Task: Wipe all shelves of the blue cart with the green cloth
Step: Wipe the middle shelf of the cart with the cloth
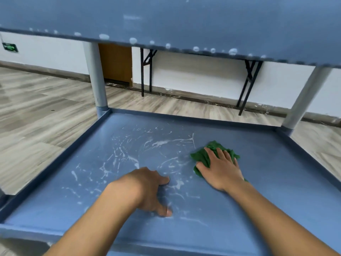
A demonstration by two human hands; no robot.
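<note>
I look down onto a lower shelf [60, 196] of the blue cart. White streaks and smears [129, 157] cover its middle and left part. My right hand [221, 169] lies flat on the crumpled green cloth [201, 157], pressing it to the shelf right of centre. My left hand [149, 187] rests on the shelf near the middle, fingers curled and tips touching the surface, holding nothing. The underside of the shelf above [184, 21] fills the top of the view, with white droplets along its edge.
Two grey posts, one at the far left [96, 76] and one at the far right [304, 98], carry the upper shelf. The shelf has a raised rim all round. Beyond lie a wood-pattern floor [36, 108], a white wall and black folding table legs [247, 85].
</note>
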